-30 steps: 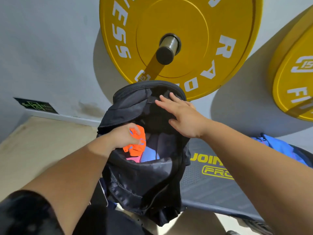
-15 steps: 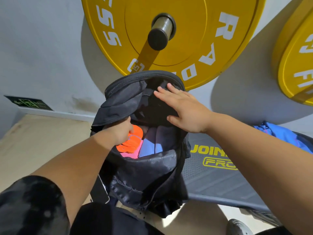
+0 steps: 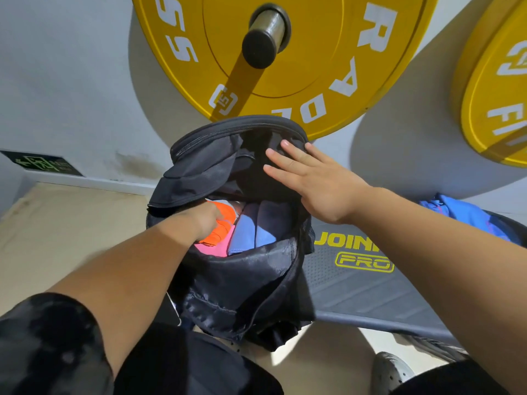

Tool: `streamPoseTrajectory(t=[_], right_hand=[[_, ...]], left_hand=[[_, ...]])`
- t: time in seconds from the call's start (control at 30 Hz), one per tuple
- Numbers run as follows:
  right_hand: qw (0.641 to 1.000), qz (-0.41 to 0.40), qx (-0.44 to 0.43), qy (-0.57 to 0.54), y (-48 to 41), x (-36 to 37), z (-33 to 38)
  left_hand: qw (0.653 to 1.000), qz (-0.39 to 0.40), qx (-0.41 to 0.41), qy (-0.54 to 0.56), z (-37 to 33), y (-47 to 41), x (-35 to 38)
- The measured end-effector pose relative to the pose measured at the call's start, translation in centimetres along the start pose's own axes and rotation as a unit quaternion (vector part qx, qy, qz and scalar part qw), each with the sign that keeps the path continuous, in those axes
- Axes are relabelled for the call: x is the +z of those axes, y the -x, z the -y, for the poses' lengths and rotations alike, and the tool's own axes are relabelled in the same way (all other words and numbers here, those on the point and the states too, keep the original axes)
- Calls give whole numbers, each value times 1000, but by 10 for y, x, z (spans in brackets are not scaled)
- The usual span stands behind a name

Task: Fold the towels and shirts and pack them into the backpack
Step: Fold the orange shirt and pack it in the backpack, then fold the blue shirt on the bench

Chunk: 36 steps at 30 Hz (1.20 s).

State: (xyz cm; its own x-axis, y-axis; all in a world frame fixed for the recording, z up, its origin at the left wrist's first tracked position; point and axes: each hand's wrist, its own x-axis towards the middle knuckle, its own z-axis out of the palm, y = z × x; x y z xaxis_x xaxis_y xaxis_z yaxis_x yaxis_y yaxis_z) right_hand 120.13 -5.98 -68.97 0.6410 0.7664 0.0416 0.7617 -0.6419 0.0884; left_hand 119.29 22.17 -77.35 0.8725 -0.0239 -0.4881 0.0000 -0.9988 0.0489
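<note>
**Now, soft cargo, a gentle squeeze**

Down in the mouth of the black backpack [image 3: 242, 283], the left hand [image 3: 206, 222] is in past the wrist. Its fingers curl round a folded orange cloth [image 3: 226, 213], held close to the bag's left wall. Opposite, the right hand [image 3: 316, 183] lies flat, fingers straight and spread, pressing on the bag's back panel so the opening gapes.

The backpack stands upright against the end of a grey bench [image 3: 356, 283], under a yellow weight plate [image 3: 313, 52]. Inside, side by side, are a pink cloth [image 3: 214, 250] just below the orange one, a light blue cloth [image 3: 245, 232] and a dark navy one [image 3: 269, 218].

By the look of it, this is light, limp fabric with nothing to break. It will squash, but a fold will spring loose if pinched by a corner. Best to grip across the whole folded bundle, thumb on one face and fingers on the other, and slide it down edge-first. The bag's thin walls sag, hence the bracing palm.

A blue garment [image 3: 467, 215] lies on the bench, well apart to the right, not yet packed.
</note>
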Motion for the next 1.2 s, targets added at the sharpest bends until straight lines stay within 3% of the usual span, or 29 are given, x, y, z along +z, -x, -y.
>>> streamPoseTrajectory(t=[0.13,0.3,0.43,0.57,0.8,0.97,1.2], right_hand=[[999,1,-9,35,14,3,4],[1000,15,14,13,37,-1,16],[996,44,55,-46,79,-1,20],[980,93,155,-87,138,15,2],[901,152,364,-181,256,73,-59],[802,174,510,-258,324,116,-99],[732,144,582,-324,366,157,-141]], left_hand=[[1000,20,13,-3,2,18,0],[998,-60,18,-19,-19,58,0],[993,-74,88,20,-65,87,-4],[970,-146,180,68,-139,107,-9],[951,-130,255,119,-280,93,13],[962,-59,243,109,-362,51,46],[966,5,253,57,-456,-22,67]])
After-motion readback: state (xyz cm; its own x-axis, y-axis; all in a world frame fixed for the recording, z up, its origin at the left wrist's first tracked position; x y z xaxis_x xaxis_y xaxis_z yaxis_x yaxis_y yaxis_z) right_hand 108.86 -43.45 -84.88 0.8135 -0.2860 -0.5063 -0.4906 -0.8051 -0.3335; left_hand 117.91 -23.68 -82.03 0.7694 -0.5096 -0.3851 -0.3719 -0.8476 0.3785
